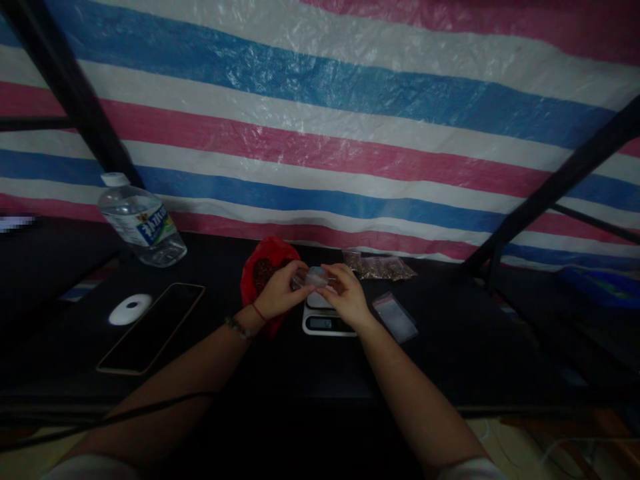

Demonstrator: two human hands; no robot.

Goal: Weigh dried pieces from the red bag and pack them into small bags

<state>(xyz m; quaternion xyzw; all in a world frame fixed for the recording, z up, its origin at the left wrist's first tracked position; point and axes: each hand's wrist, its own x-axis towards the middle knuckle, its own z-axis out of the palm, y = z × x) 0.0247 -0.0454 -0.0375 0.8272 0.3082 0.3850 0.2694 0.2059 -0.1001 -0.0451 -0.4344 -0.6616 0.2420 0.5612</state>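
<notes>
Item: a small clear packet [314,276], held between both hands directly over a small white digital scale [327,319] at the centre of a dark table [450,360]. The left hand [278,293] is pinched on the packet's left end, the right hand [345,293] on its right end; fingers of both are pressed together on it. Whether the packet is filled or sealed cannot be told. A red bag [265,267] of dark contents lies at ten o'clock from the scale, touching the left hand. Filled packets [380,268] are laid at one o'clock, an empty zip pouch [396,317] at three o'clock. A phone [153,327], a white round device [130,309] and a water bottle [143,223] sit at nine to ten o'clock. Step judged in hand: handling of one packet above the scale; a steady two-handed pinch is judged needed.
</notes>
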